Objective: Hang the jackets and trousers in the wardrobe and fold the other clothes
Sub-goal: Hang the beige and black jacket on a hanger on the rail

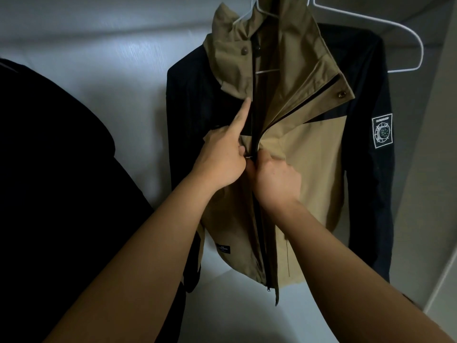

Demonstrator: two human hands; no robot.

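Your left hand (220,157) has its index finger pointing straight up and the other fingers curled in a pinch. Your right hand (277,179) is clenched beside it, knuckles nearly touching, both forearms reaching forward.

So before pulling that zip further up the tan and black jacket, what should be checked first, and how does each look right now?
1. Jacket hangs on a white hanger: ok.
2. Left hand fingers pinch the zip pull: ok.
3. Right hand grips the tan front panel beside the zip to hold it taut: ok.
4. Zip closed below the hands down to the hem: ok, as far as visible.
5. Path above is free: not ok, the collar flap folds open across the track.
6. The second white hanger on the right is free of the jacket: cannot tell.
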